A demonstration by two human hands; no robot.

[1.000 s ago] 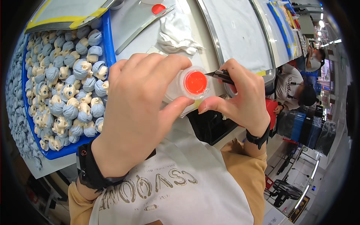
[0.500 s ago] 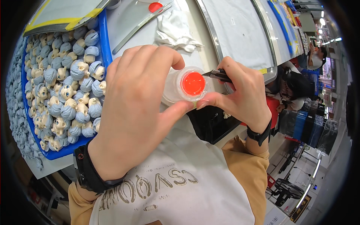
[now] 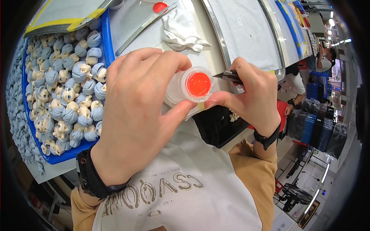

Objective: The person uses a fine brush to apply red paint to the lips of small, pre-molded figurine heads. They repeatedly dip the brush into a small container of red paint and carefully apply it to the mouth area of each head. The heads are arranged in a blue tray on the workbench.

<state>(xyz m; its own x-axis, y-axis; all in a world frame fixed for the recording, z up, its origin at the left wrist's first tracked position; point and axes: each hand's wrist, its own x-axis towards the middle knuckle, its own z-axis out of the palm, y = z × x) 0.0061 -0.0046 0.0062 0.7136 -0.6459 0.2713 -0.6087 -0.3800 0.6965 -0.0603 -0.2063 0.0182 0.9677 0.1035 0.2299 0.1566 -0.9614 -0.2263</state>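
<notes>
My left hand (image 3: 137,104) is closed around a small translucent plastic cup (image 3: 176,87), thumb below it and fingers curled over its far side. Glossy red paint (image 3: 198,84) shows in the cup's round mouth. Between the thumb and fingers of my right hand (image 3: 256,90) is a utility knife (image 3: 232,77), its blade tip pointing left near the cup's rim. The right thumb lies close to the cup's lower right edge; whether it touches cannot be made out.
A blue tray (image 3: 108,42) of blue-haired doll heads (image 3: 71,94) stands at left. Beyond the cup lie a crumpled white cloth (image 3: 183,32), long metal tweezers (image 3: 146,29) and a red lid (image 3: 160,7). Metal-edged trays (image 3: 219,38) are at right, a black tray (image 3: 219,127) nearer me.
My right hand with the utility knife has shifted slightly right, so the blade sits farther from the cup's rim. The cup has tilted or shifted a little in my left hand.
</notes>
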